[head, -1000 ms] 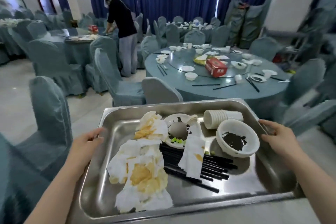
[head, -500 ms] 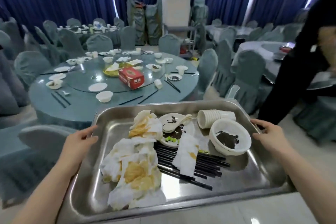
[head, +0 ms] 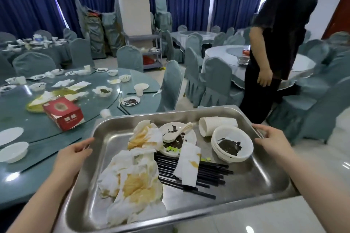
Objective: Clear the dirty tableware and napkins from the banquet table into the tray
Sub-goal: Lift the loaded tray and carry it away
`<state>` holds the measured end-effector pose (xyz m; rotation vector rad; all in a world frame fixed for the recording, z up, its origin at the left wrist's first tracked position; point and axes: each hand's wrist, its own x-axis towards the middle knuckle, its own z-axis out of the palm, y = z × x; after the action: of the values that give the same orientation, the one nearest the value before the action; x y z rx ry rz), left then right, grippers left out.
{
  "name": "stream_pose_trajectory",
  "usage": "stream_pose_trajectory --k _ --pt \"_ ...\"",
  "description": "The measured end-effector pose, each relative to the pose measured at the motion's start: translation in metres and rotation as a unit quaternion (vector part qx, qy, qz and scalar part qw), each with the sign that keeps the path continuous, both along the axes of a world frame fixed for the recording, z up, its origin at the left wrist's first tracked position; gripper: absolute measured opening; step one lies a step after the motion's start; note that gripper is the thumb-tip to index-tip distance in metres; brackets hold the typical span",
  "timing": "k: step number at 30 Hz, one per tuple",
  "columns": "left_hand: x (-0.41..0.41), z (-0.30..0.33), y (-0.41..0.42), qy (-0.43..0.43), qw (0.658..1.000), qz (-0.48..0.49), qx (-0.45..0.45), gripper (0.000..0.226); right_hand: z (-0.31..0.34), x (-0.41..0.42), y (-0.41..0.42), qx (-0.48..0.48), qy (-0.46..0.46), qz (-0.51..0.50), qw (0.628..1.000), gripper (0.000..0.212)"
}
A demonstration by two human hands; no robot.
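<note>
I carry a steel tray in front of me, my left hand gripping its left rim and my right hand its right rim. In the tray lie stained napkins, black chopsticks, a dirty plate with a white spoon, stacked white cups on their side and stacked bowls with dark residue. The round banquet table at the left holds dirty bowls, saucers, napkins, chopsticks and a red tissue box.
A person in black stands close on the right, beside a white-clothed table. Covered chairs ring the tables. A pillar and a grey cart stand behind. More littered tables sit far left.
My view has swung right and nearer the round table, which now lies at my left. The person in black has come into view on the right. Both hands keep hold of the tray.
</note>
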<state>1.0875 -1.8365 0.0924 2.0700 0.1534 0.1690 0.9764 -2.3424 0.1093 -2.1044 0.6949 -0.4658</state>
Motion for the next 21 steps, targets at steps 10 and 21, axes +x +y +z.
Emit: stream_pose_trajectory --k 10,21 --pt "0.147 -0.005 -0.071 -0.011 0.999 0.048 -0.016 0.033 -0.021 0.197 -0.098 0.003 0.028 0.050 0.998 0.056" --pt "0.295 0.008 -0.154 -0.007 0.994 0.088 -0.058 0.031 -0.031 0.378 -0.181 0.032 0.010 0.096 0.995 0.054"
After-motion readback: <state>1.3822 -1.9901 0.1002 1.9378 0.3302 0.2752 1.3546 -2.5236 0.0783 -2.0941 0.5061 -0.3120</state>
